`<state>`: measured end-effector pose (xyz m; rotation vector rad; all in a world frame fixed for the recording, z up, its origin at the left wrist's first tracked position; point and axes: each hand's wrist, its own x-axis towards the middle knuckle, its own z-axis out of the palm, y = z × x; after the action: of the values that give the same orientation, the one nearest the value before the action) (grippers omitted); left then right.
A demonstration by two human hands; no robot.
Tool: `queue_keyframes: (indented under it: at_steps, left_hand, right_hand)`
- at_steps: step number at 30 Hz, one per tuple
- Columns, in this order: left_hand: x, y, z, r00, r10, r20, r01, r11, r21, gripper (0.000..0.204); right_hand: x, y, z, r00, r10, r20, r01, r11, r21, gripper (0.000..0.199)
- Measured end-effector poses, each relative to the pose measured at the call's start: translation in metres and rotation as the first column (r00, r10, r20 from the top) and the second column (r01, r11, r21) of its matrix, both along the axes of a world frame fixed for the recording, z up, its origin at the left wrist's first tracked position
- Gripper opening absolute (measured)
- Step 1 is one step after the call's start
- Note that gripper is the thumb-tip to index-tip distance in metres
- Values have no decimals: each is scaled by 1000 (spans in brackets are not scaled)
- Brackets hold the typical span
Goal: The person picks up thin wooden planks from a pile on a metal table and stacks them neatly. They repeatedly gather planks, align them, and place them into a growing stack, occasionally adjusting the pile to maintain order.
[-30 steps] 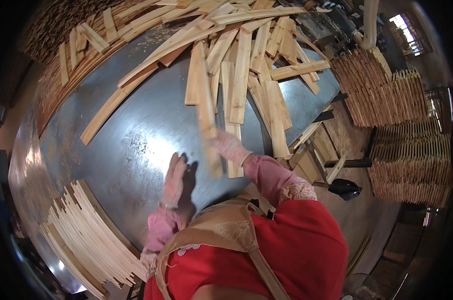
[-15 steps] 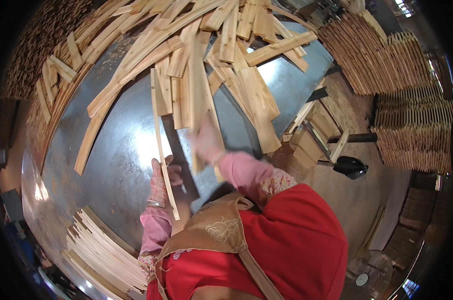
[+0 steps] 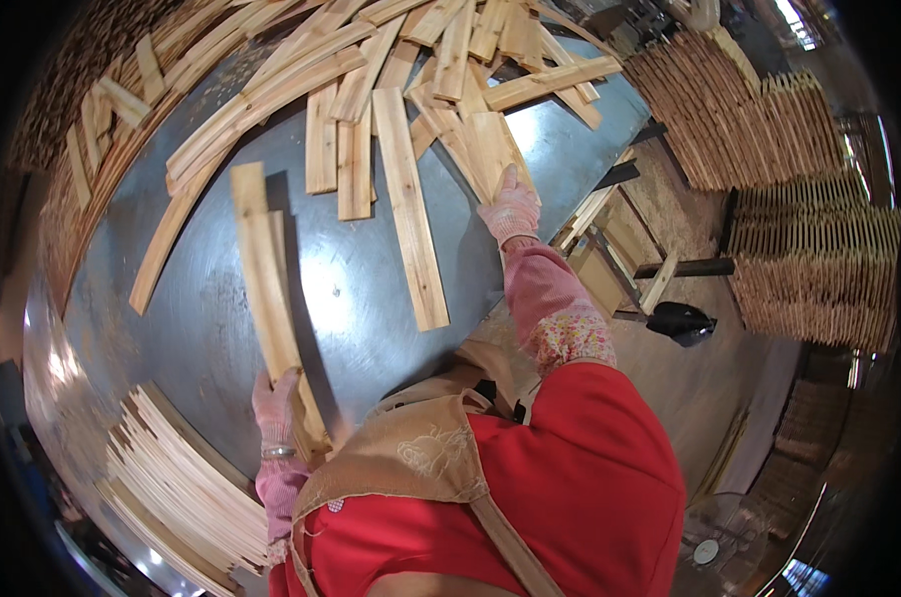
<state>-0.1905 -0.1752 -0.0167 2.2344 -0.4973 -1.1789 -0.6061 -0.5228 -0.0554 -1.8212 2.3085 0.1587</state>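
My left hand (image 3: 274, 406), in a pale glove, is closed around the near end of wooden slats (image 3: 263, 279). At least two of these overlap, tilted up over the metal table (image 3: 356, 328). My right hand (image 3: 513, 211) reaches forward to the right, with its fingers on the near end of another slat (image 3: 491, 149) at the edge of the loose pile; its thumb side is partly hidden. Between my hands a single slat (image 3: 410, 214) lies flat on the table, its near end pointing toward me.
Loose slats (image 3: 271, 85) fan out across the table's far side. A neat stack of pale strips (image 3: 177, 497) stands at the near left. Beyond the right table edge are a cardboard box (image 3: 600, 274), a black scoop-like object (image 3: 681, 321) and tall stacks of slats (image 3: 734, 109).
My left hand has moved left, and its wood, seen edge-on before, now shows its broad face and two overlapping slats. My right hand has gone forward and right to another slat.
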Motion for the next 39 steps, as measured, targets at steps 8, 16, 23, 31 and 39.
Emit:
queue_keyframes:
  at_steps: [8, 16, 23, 31, 39]
  left_hand:
    - [34, 231, -6, 578, -260, 773, -276, 829, 485, 80]
    - [20, 146, 12, 868, 218, 446, -140, 969, -202, 53]
    - [8, -6, 51, 823, -438, -362, 86, 725, -683, 65]
    - [57, 89, 2, 882, 314, -352, -452, 777, -438, 60]
    - [30, 231, -4, 797, 55, 601, -308, 894, 327, 74]
  right_hand:
    - [11, 83, 11, 862, 24, 507, -36, 999, 13, 96]
    - [57, 232, 85, -323, -554, 767, -247, 832, 497, 80]
    - [200, 268, 86, 74, -100, 992, -560, 819, 124, 55]
    - [333, 286, 24, 160, -334, 929, -757, 562, 333, 52]
    - [427, 336, -28, -20, 896, 444, -998, 4, -55, 45]
